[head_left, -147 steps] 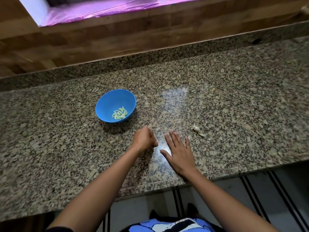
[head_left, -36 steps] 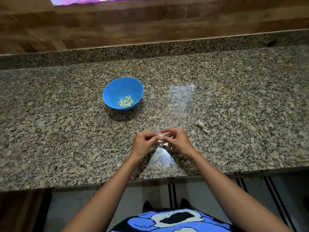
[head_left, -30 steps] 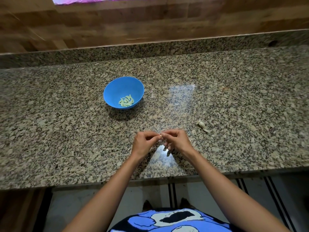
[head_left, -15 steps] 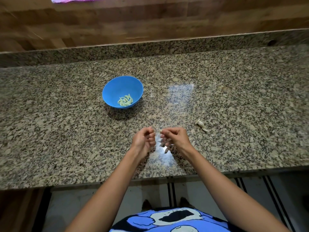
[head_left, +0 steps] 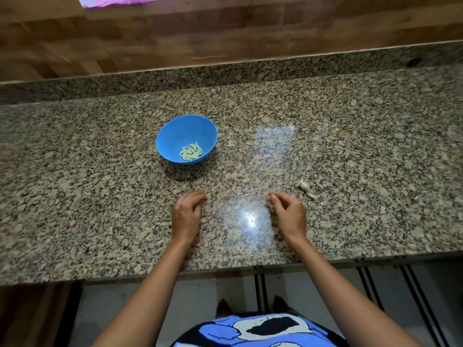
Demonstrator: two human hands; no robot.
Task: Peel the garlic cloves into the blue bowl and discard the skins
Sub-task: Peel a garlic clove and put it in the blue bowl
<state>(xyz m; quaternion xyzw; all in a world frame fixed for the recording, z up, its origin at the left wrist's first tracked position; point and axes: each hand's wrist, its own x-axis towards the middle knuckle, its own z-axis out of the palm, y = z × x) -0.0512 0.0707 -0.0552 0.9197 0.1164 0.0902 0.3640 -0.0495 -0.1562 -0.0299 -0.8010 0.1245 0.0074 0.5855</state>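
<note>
The blue bowl (head_left: 175,131) stands on the granite counter (head_left: 100,196) with several peeled garlic cloves (head_left: 191,152) in its bottom. My left hand (head_left: 186,216) hovers below the bowl with its fingers curled, and a small pale garlic clove (head_left: 205,195) is pinched at the fingertips. My right hand (head_left: 288,215) is about a hand's width to the right. Its fingers are curled and its tips are pinched together on thin garlic skin, which is blurred and mostly hidden. One unpeeled clove (head_left: 306,188) lies on the counter just right of my right hand.
A low granite upstand (head_left: 225,71) and a wooden wall (head_left: 225,28) run along the back. The counter's front edge (head_left: 250,261) is close to my body, with a striped floor mat (head_left: 370,291) below it.
My hands were together, both working one clove. They have now pulled apart, the left going left with the clove and the right moving right toward the loose clove.
</note>
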